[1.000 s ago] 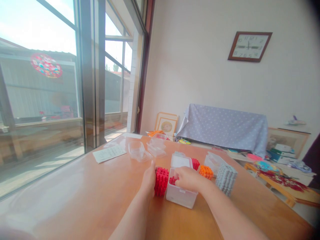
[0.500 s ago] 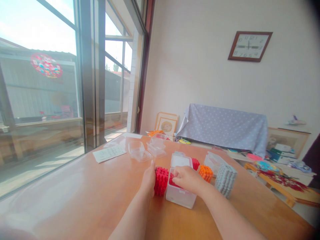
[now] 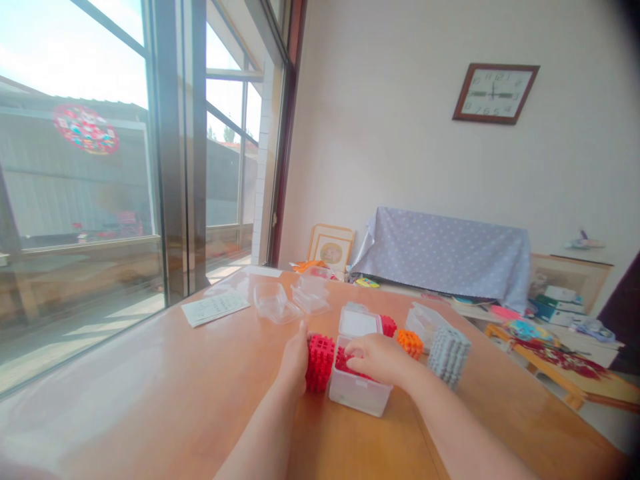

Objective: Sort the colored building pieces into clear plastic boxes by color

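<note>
My left hand point(image 3: 295, 359) rests against the left side of a red block built of small interlocking plastic pieces point(image 3: 321, 363), which stands upright on the table. Its fingers curve along the block and are partly hidden. My right hand point(image 3: 376, 357) reaches over a clear plastic box point(image 3: 359, 395) with its lid point(image 3: 360, 321) folded back. Loose red pieces point(image 3: 344, 361) lie inside the box, just under the right fingertips. Those fingers are somewhat apart, with nothing visible between them.
Right of the box stand another red block point(image 3: 388, 326), an orange one point(image 3: 409, 344), a grey one point(image 3: 449, 357) and a clear container point(image 3: 425, 322). Farther left lie clear plastic containers point(image 3: 273, 301) and a printed sheet point(image 3: 215, 307). A window point(image 3: 85, 200) borders the wooden table point(image 3: 200, 387).
The fingers of my right hand have loosened from a closed curl and spread over the red pieces in the box. My left hand stays by the red block. The view shifts slightly.
</note>
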Demonstrator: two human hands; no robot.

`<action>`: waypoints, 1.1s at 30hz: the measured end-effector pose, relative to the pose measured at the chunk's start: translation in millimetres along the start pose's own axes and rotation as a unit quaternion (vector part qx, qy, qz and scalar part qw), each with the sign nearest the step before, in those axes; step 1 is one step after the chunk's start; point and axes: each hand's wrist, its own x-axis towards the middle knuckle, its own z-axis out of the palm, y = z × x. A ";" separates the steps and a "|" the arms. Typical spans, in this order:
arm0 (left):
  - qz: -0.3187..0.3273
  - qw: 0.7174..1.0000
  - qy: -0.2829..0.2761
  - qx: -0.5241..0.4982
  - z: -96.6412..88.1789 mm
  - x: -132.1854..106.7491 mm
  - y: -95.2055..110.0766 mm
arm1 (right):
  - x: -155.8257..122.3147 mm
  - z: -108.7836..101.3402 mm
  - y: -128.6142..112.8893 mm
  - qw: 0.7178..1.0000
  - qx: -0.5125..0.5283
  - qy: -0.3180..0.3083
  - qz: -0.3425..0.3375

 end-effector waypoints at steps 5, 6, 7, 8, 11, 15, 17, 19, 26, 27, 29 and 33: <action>0.008 1.000 -0.005 -0.002 -0.8 0.4 -1.4 | 4.5 4.7 -4.0 0.998 -0.030 -0.038 -0.044; 0.010 1.000 -0.008 -0.004 -1.1 0.4 -1.6 | 4.7 4.7 -3.8 0.998 -0.033 -0.034 -0.041; 0.010 1.000 -0.010 -0.005 -1.3 0.4 -1.7 | 4.5 3.9 -3.2 0.999 -0.032 -0.024 -0.030; 0.007 1.000 -0.011 -0.007 -1.4 0.3 -1.6 | 4.1 2.4 -2.3 0.999 -0.029 -0.009 -0.013; -0.007 1.000 -0.007 -0.013 -1.0 -0.6 -0.2 | 2.7 -4.8 2.5 0.998 -0.030 0.030 0.043; -0.010 1.000 0.004 -0.012 0.3 -2.0 2.1 | 3.2 -8.3 9.7 0.991 -0.106 0.014 0.079; -0.009 1.000 0.006 -0.009 1.1 -3.0 3.1 | 4.2 -5.6 10.5 0.985 -0.149 -0.014 0.086; -0.007 1.000 0.005 -0.004 1.7 -4.3 4.1 | 5.1 -2.6 8.8 0.979 -0.178 -0.037 0.092; 0.000 1.000 0.005 0.004 1.6 -5.3 6.0 | 4.5 -6.2 6.3 0.980 -0.177 -0.071 0.064; 0.000 1.000 0.005 0.005 1.2 -4.7 5.5 | 4.1 -7.3 7.9 0.982 -0.165 -0.068 0.058; 0.001 1.000 0.006 0.006 0.4 -3.4 4.0 | 3.3 -8.8 10.9 0.986 -0.148 -0.043 0.060; -0.005 1.000 0.004 -0.002 -0.3 -1.9 1.4 | 0.6 -7.2 13.0 0.984 -0.162 0.031 0.058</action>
